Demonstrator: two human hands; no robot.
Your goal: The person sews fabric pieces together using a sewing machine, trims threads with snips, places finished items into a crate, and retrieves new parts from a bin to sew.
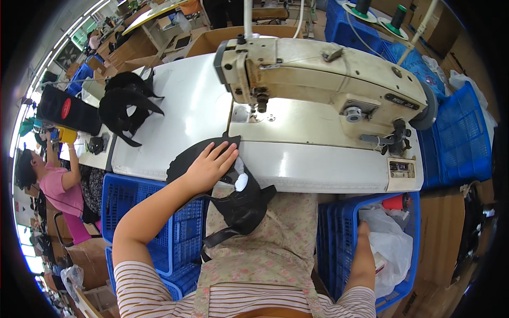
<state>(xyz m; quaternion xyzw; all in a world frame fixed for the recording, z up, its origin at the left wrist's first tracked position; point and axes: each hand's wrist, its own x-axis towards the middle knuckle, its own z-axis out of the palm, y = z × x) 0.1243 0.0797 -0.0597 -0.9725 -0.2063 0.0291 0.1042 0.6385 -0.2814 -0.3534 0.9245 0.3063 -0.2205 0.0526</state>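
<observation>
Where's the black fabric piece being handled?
Head view, left of centre: black fabric piece under the left hand, overhanging front edge of white table toward apron.

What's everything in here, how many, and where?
Table: one, white, centre
Sewing machine: one, cream, on table
Fabric piece: one, black, over table's front edge
Other fabric pieces: several, black, table's left
Crates: several, blue, both sides
Plastic bags: several, whitish or blue, mostly right
Thread cones: two, dark, upper right
Cardboard boxes: several, brown, around edges
Seated co-worker: one, pink top, left
Left hand: one, bare, on fabric piece
Right hand: one, bare, in crate, partly hidden
</observation>
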